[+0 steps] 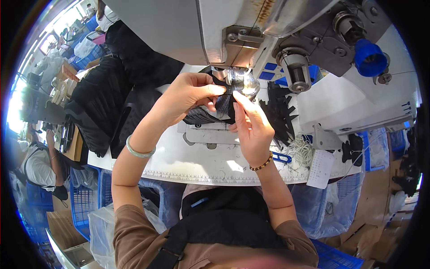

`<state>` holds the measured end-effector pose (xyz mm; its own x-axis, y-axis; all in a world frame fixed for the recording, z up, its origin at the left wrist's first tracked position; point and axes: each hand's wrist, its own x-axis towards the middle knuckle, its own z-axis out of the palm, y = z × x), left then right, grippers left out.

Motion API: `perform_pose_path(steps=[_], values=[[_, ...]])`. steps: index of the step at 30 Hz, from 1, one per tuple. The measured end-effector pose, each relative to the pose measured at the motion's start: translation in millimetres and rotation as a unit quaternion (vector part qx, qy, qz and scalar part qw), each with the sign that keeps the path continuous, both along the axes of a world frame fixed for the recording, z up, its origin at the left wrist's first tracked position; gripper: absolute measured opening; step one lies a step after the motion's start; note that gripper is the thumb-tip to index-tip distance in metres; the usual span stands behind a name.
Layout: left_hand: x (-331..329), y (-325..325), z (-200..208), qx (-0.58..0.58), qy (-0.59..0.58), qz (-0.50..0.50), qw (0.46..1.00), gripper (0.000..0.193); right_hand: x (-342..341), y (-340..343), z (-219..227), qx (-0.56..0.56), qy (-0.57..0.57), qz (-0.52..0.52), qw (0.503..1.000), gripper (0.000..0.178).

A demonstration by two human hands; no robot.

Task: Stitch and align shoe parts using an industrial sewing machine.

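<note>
A white sewing machine [179, 27] fills the top of the view, its presser foot area lit brightly. Right under it lies a piece of black fabric [224, 107] with a strip on it. My left hand [192, 95] pinches the fabric's left side between thumb and fingers, close to the needle area. From the right, my right hand [254, 127] grips the same fabric, thumb and forefinger near the foot. The fingers partly hide the fabric's edges, and the needle tip cannot be made out.
Black fabric pieces [96, 98] are heaped at the left. Cut black strips [280, 114], a bundle of pale cord [302, 150], a blue thread snipper [282, 157] and a white card [320, 169] lie right. Blue crates [83, 201] stand below the table; another person [42, 163] sits at far left.
</note>
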<state>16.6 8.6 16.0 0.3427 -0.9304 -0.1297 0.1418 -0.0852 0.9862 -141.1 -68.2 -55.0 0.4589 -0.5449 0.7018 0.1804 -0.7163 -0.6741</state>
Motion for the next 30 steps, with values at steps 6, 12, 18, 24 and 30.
perform_pose_path(steps=[6,12,18,24,30], values=[[1.6,-1.4,-0.6,-0.009,0.019,-0.016,1.000,0.017,-0.6,-0.9,-0.6,-0.008,-0.001,-0.006,1.000,0.023],[0.3,-1.2,-0.8,-0.011,0.033,-0.007,0.999,0.015,0.8,-0.8,-2.7,-0.008,-0.012,0.002,1.000,0.023],[-4.5,-2.3,-0.3,-0.028,0.026,0.004,0.999,0.013,-0.6,-1.1,-1.3,-0.023,-0.013,-0.003,1.000,0.024],[-4.1,-4.4,-4.3,-0.035,0.023,0.015,0.999,0.012,-8.5,-0.8,10.9,-0.079,0.033,-0.015,0.996,0.025],[-4.8,-5.7,-10.0,-0.043,0.058,0.024,0.997,0.010,-13.0,-0.3,28.1,-0.130,0.090,-0.044,0.986,0.025]])
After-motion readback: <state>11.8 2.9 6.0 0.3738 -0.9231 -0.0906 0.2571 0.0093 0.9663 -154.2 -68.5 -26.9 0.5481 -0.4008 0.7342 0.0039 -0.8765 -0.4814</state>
